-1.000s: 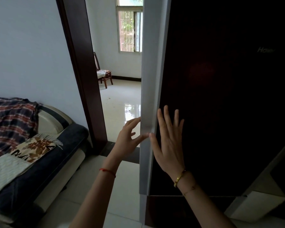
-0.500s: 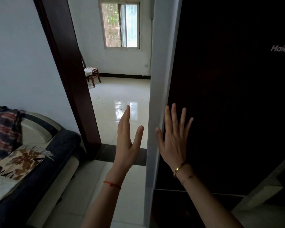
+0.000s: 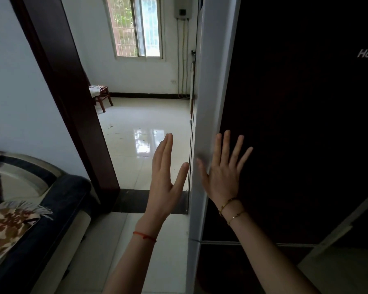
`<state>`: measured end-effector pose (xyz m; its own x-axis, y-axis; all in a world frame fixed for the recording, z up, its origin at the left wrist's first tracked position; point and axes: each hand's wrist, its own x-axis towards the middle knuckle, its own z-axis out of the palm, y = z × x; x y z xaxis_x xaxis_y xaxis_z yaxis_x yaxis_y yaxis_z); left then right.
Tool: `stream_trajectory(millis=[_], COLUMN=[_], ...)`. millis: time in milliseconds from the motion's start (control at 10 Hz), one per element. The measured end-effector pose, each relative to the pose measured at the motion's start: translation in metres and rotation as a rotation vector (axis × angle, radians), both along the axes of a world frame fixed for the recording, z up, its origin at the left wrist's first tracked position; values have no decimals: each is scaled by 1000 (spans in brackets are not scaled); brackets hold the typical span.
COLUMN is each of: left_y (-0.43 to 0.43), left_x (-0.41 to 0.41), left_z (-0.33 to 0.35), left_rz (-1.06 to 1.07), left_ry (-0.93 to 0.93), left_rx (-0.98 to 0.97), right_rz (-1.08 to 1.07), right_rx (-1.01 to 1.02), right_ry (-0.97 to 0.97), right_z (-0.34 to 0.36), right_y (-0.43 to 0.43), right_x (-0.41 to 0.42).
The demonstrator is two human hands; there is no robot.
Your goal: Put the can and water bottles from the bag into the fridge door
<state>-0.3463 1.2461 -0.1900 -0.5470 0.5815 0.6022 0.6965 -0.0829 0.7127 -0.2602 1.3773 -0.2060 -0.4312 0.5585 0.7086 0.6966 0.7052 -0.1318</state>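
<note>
A tall dark fridge (image 3: 295, 124) with a pale grey side edge (image 3: 212, 102) fills the right half of the view. My right hand (image 3: 221, 172) lies flat on the door's dark front near that edge, fingers spread, holding nothing. My left hand (image 3: 166, 177) is raised just left of the edge, palm open, fingers straight, a small gap from it. No can, bottle or bag shows in this view.
A dark sofa (image 3: 40, 209) with a patterned cushion (image 3: 11, 225) stands at the lower left. A dark wooden door frame (image 3: 72, 102) opens onto a tiled room with a wooden chair (image 3: 101, 96) and a barred window (image 3: 136, 26).
My left hand has let go of the door's edge and opened flat beside it. The view has swung right and up, and the sofa has slid towards the left edge.
</note>
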Motion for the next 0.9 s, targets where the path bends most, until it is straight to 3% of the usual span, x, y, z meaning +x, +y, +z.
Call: stream_trajectory(millis=[400,700,900], left_y=[6,-23,-50], left_x=[2,15,28], left_z=[3,5,7], left_rz=[-71,-104,-139], left_ry=[19,23,-17], left_rx=[-3,-24,-16], right_rz=[-54,16,303], right_rx=[-4,-49,-306], right_ry=[1,-111,218], right_z=[0,20,35], right_y=[-2,-21,-44], right_x=[-4,26,54])
